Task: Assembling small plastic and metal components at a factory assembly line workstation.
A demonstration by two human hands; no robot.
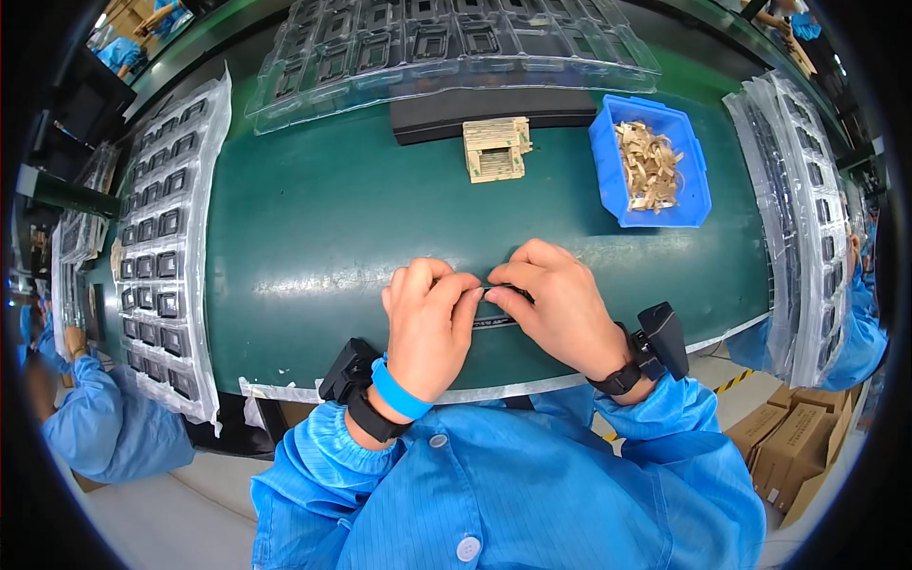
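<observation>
Close together over the middle of the bench's near side, my left hand (423,318) and my right hand (567,306) both pinch with thumb and forefinger. Between their fingertips is a small thin dark piece (513,289), mostly covered by the fingers, so its exact kind cannot be made out. Just below the fingertips, a dark strip with light markings (494,321) lies on the green mat (313,228). Beyond the hands sits a stack of cream-coloured adhesive pieces (495,169) with a square gap in it.
A blue bin (698,180) at the far right holds curled tan paper scraps (650,166). Clear plastic trays with black frames stand at the back (427,71), the left (157,247) and the right (807,228). A long black box (427,119) lies behind the stack. Co-workers sit at both sides.
</observation>
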